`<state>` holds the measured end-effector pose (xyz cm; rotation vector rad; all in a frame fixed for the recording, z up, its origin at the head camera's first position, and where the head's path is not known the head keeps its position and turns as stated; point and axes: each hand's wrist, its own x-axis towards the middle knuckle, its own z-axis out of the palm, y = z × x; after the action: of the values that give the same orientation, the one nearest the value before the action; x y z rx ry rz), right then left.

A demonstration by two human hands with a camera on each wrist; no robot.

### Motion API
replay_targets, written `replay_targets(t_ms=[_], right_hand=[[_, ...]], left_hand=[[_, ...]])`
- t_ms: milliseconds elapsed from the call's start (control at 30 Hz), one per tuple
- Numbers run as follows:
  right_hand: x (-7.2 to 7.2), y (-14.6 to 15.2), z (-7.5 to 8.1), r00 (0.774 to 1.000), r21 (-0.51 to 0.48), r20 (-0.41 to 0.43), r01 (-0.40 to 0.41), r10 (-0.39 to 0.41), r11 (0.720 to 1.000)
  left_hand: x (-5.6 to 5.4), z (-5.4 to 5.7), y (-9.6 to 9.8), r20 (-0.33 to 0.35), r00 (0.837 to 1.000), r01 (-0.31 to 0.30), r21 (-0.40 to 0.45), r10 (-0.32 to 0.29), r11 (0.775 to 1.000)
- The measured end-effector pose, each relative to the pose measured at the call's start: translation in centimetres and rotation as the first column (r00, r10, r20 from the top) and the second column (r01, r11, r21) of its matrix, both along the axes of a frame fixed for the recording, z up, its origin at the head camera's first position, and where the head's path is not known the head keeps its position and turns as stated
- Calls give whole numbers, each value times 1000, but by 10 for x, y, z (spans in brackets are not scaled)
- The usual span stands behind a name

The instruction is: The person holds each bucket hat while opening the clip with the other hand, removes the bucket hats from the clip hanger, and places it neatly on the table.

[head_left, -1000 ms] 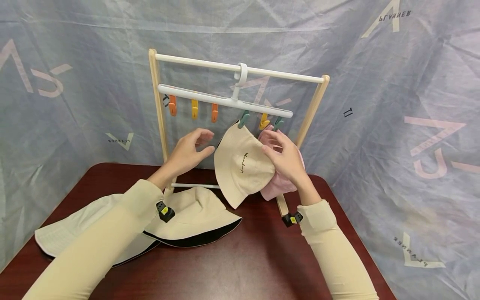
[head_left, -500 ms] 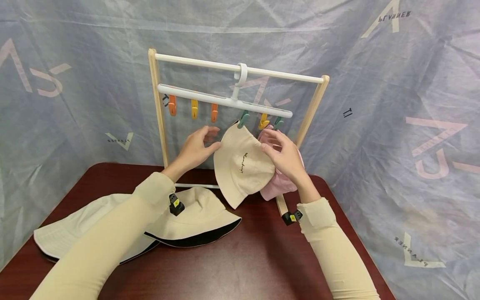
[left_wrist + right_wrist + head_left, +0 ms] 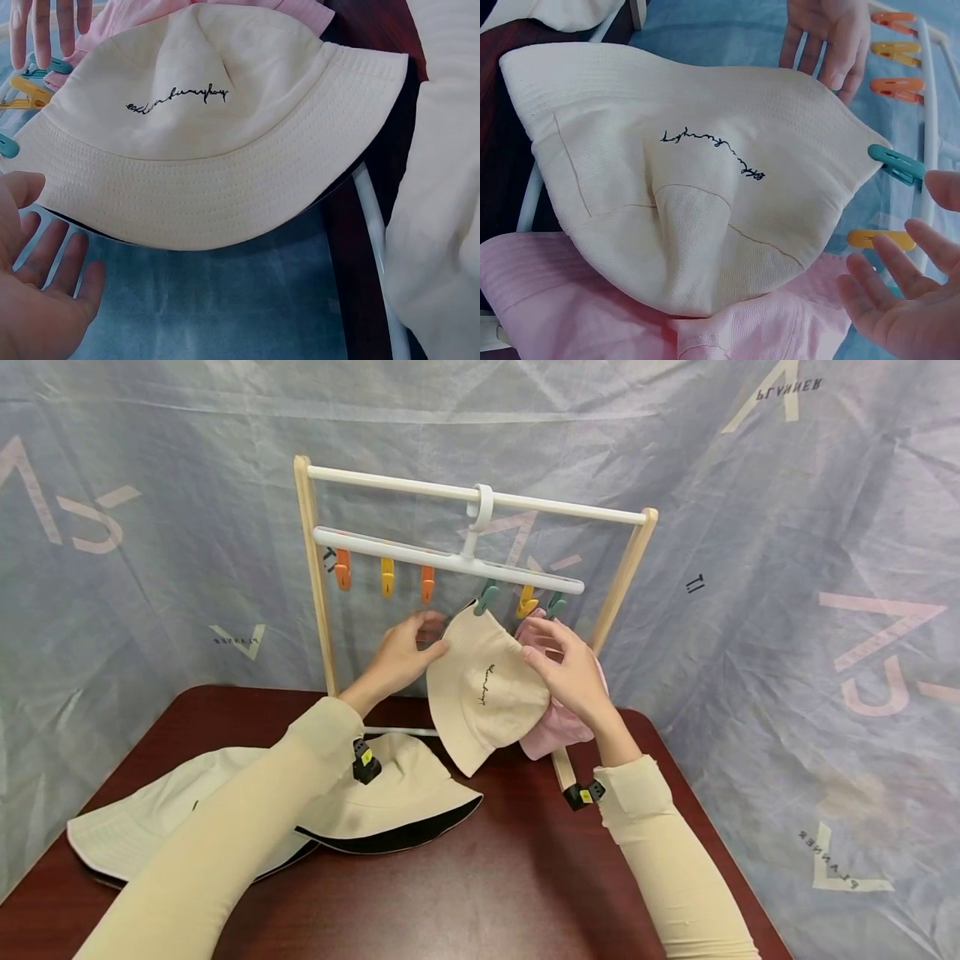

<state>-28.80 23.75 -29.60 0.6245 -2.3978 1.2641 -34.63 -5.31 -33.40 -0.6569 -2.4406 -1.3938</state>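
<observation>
A cream bucket hat (image 3: 480, 693) with dark script stitching hangs by its brim from a green clothespin (image 3: 487, 597). Behind it on the right hangs a pink hat (image 3: 558, 731), partly hidden. My left hand (image 3: 405, 652) is at the cream hat's left brim edge, thumb and fingers spread apart; in the left wrist view the left fingers (image 3: 67, 262) are loose, just beyond the brim. On the other side my right hand (image 3: 570, 672) is near the crown, in front of the pink hat. In the right wrist view the right fingers (image 3: 885, 277) are relaxed and grip nothing.
A white hanger bar (image 3: 390, 550) carries orange, yellow and green clothespins, hooked on a rack (image 3: 405, 485) with wooden sides. Two more bucket hats, a cream one (image 3: 397, 793) and a whitish one (image 3: 150, 818), lie on the dark red table (image 3: 480, 893) at left, beneath the left sleeve.
My left hand has moved right, from beside the cream hat to its brim edge. The right hand stays in place, and the hanging hats have hardly shifted.
</observation>
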Motion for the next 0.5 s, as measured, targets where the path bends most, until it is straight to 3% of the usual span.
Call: replay_targets(t_ms=[500], right_hand=[[-3, 1, -6, 1000, -3, -4, 1, -1, 1000]], left_hand=[[-6, 3, 10, -3, 1000, 12, 63, -12, 998]])
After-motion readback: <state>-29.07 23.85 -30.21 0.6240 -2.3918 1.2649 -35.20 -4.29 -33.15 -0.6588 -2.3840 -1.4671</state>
